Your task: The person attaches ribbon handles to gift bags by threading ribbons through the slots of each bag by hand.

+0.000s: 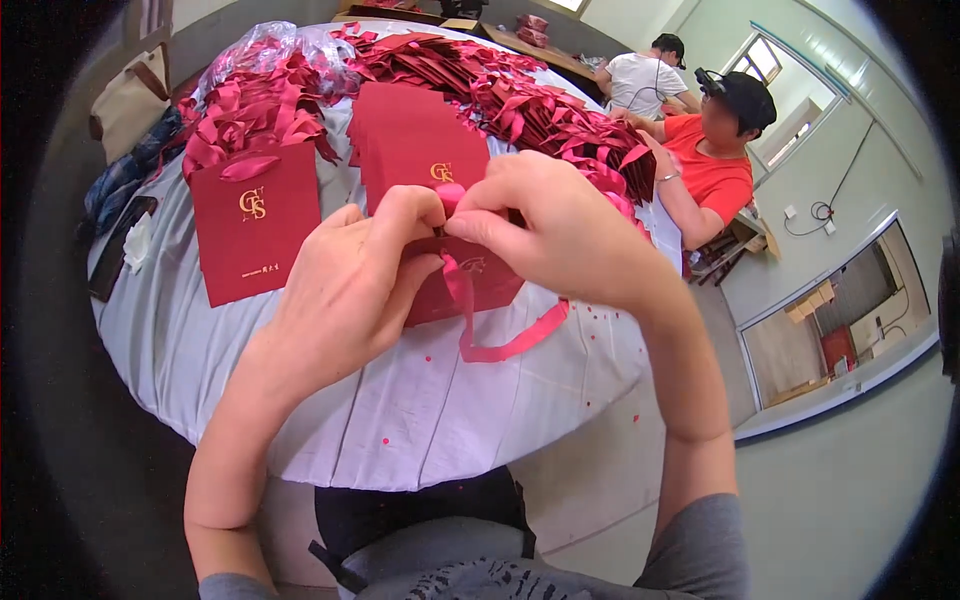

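A dark red paper gift bag (pixel 434 302) is between my hands over the near middle of the table, partly hidden behind my fingers. My left hand (pixel 345 280) is closed, its thumb and fingers pinching the bag's upper edge. With thumb and forefinger together, my right hand (pixel 550 230) grips a pinkish-red ribbon (pixel 452 196) right beside the left fingertips. One tail of this ribbon hangs below in a loose bend. Just beyond lies a stack of red bags (pixel 400 130) with gold lettering. To the left, more bags (pixel 255 225) with ribbon handles lie flat.
Piles of ribboned bags (pixel 560 120) line the table's far side, beside clear plastic wrapping (pixel 285 55). White cloth (pixel 330 400) covers the round table, with small red bits on it. A person in a red shirt (pixel 710 165) works at the right; another in white (pixel 640 85) sits farther back.
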The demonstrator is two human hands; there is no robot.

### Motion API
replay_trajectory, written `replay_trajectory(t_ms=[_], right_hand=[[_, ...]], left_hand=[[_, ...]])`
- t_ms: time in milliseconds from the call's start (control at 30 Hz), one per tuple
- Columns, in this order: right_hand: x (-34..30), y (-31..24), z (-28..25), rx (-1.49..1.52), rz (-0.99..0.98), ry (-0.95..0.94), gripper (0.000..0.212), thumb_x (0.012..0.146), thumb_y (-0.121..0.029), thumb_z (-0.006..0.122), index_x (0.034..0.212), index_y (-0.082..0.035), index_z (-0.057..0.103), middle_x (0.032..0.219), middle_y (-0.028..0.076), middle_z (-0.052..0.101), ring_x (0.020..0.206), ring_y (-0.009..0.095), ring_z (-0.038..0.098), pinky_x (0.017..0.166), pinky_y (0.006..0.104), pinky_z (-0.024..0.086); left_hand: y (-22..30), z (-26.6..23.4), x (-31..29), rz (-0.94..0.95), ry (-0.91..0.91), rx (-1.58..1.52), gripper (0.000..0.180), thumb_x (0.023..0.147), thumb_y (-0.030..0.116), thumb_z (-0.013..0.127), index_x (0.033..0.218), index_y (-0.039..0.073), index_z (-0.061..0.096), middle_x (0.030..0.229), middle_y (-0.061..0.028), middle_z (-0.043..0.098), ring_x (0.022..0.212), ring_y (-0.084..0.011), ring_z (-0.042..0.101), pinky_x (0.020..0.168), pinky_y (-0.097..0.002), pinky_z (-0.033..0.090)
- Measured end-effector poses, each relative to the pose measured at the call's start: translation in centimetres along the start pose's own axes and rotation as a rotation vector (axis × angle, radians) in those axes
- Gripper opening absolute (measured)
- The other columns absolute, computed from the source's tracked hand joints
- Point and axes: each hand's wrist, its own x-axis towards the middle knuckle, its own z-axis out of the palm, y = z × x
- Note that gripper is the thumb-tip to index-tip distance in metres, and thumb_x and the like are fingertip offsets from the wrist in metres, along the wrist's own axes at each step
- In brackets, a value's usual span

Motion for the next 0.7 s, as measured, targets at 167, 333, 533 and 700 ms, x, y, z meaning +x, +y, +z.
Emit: replay_trajectory(t_ms=[167, 333, 533, 700], right_hand=[[3.0, 1.1, -0.8, 0.269, 0.323, -0.541, 0.026, 0.078, -0.022, 0.059, 0.079, 0.002, 0.066, 0.059, 0.014, 0.059, 0.054, 0.018, 0.056, 0.055, 0.0329, 0.045], [3.7, 1.5, -0.8, 0.369, 0.381, -0.567, 0.018, 0.067, -0.015, 0.066, 0.078, -0.002, 0.072, 0.063, 0.007, 0.063, 0.061, 0.013, 0.057, 0.058, 0.0303, 0.045], [2.0, 1.3, 0.3, 0.484, 0.42, -0.365, 0.016, 0.067, -0.01, 0.06, 0.072, 0.001, 0.07, 0.061, 0.009, 0.061, 0.059, 0.014, 0.057, 0.057, 0.0297, 0.046], [2.5, 1.3, 0.8, 0.61, 0.448, -0.022, 0.017, 0.07, -0.014, 0.069, 0.068, 0.003, 0.068, 0.056, 0.007, 0.06, 0.054, 0.012, 0.055, 0.053, 0.0295, 0.045]], left_hand=[[-0.2, 0.7, -0.2, -0.027, 0.044, -0.046, 0.029, 0.08, -0.004, 0.061, 0.105, -0.001, 0.048, 0.091, -0.0134, 0.058, 0.08, -0.0277, 0.06, 0.066, -0.0327, 0.046], [0.1, 0.6, 0.2, 0.047, 0.029, 0.104, 0.027, 0.08, 0.004, 0.063, 0.104, 0.004, 0.051, 0.087, -0.0101, 0.065, 0.074, -0.0245, 0.062, 0.062, -0.0321, 0.039], [0.2, 1.5, 0.4, -0.02, 0.103, 0.021, 0.021, 0.076, 0.003, 0.067, 0.093, 0.005, 0.055, 0.079, -0.0085, 0.063, 0.066, -0.0224, 0.06, 0.06, -0.0304, 0.038], [0.5, 1.6, 0.2, 0.003, 0.134, 0.037, 0.018, 0.072, 0.0, 0.067, 0.085, 0.004, 0.055, 0.072, -0.0071, 0.058, 0.054, -0.0223, 0.051, 0.056, -0.0304, 0.035]])
